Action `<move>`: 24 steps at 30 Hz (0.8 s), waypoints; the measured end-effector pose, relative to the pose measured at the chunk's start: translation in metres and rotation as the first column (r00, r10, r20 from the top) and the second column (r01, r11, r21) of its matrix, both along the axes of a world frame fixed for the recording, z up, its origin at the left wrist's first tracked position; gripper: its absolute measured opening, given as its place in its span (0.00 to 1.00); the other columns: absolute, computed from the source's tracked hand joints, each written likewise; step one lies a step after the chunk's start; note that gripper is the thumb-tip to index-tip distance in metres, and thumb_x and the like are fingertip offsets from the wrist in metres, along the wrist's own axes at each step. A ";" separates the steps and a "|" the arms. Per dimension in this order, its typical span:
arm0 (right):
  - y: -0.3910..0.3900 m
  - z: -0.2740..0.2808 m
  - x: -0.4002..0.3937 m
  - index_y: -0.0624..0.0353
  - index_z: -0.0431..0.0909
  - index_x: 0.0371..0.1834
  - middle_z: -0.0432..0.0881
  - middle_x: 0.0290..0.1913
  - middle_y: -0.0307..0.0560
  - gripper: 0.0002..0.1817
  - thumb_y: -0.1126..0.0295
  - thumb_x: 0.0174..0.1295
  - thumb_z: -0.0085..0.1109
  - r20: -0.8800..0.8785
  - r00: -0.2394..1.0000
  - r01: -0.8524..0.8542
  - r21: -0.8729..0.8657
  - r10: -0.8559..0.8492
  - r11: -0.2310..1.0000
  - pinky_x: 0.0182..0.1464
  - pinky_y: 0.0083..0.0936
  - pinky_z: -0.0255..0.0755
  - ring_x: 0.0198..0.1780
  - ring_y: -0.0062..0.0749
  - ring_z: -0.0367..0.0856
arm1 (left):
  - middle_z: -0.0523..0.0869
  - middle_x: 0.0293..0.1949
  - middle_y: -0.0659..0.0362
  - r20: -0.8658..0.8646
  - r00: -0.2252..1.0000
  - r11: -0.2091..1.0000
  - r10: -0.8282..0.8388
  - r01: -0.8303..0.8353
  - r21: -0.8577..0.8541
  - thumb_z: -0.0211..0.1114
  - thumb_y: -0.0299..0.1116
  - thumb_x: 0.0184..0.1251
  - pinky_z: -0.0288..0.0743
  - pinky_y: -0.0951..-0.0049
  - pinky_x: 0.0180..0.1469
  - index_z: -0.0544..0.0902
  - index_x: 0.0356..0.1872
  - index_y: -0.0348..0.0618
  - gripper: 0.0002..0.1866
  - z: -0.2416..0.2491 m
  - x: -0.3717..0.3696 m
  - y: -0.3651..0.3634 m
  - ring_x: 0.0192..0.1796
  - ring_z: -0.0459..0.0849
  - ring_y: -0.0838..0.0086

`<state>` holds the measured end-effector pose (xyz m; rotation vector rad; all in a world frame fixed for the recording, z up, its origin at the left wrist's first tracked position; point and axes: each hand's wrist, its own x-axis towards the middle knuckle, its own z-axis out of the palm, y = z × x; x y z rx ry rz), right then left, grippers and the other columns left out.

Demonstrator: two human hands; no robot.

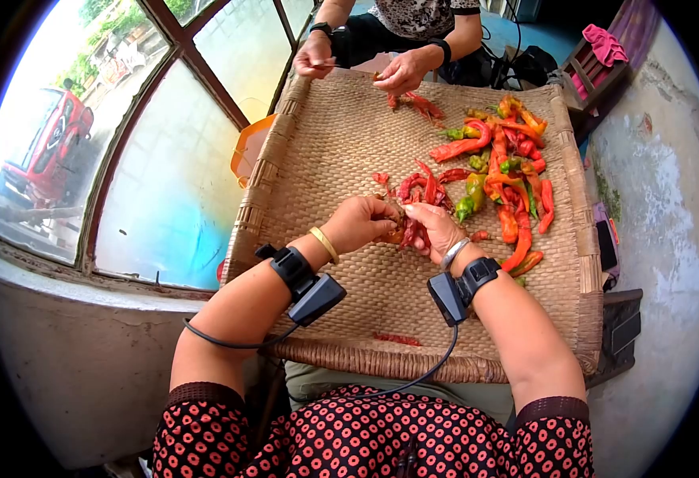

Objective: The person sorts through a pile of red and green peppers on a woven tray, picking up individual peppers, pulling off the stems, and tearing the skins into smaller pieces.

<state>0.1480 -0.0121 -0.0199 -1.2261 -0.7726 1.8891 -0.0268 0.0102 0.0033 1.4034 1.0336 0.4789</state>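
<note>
Over the middle of a woven tray (pixel 318 151), my left hand (pixel 359 225) and my right hand (pixel 437 229) are close together. The fingers of my left hand are pinched around a small pepper piece, partly hidden by them. My right hand is closed on red peppers (pixel 413 227) beside it. More shrivelled red peppers (pixel 428 182) lie just beyond my fingertips. To the right of my hands spreads a pile of red, orange and green peppers (pixel 498 159). A few red scraps (pixel 397 339) rest near the tray's front edge.
Across the tray a co-worker's two hands (pixel 397 73) hold small pieces above some red peppers (pixel 421 105). An orange container (pixel 251 150) stands by the window at left. Black cables hang from my wrist devices. A chair with pink cloth (pixel 603 45) is at back right.
</note>
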 end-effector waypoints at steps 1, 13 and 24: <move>-0.001 0.003 -0.001 0.56 0.74 0.33 0.71 0.17 0.34 0.09 0.63 0.57 0.52 -0.011 1.000 0.003 -0.013 -0.003 1.000 0.09 0.14 0.51 0.11 0.16 0.64 | 0.82 0.27 0.59 -0.036 0.998 0.997 -0.045 0.047 0.053 0.59 0.24 0.55 0.75 0.81 0.31 0.79 0.37 0.34 0.08 0.006 0.000 -0.002 0.27 0.78 0.81; 0.003 0.001 0.000 0.56 0.70 0.27 0.68 0.16 0.34 0.09 0.63 0.57 0.53 0.118 0.991 0.060 -0.009 -0.058 0.998 0.10 0.15 0.51 0.12 0.16 0.63 | 0.81 0.27 0.62 -0.149 0.987 0.894 -0.056 0.116 0.433 0.61 0.26 0.55 0.72 0.83 0.32 0.80 0.37 0.38 0.08 0.003 -0.008 0.006 0.27 0.76 0.84; 0.014 -0.005 0.010 0.61 0.73 0.30 0.71 0.17 0.35 0.11 0.63 0.56 0.53 0.420 0.907 -0.112 0.186 0.024 0.976 0.12 0.15 0.58 0.12 0.19 0.66 | 0.79 0.29 0.62 0.421 0.790 0.480 0.446 -0.608 0.633 0.55 0.24 0.61 0.71 0.86 0.31 0.77 0.44 0.37 0.11 0.060 -0.065 0.039 0.27 0.74 0.83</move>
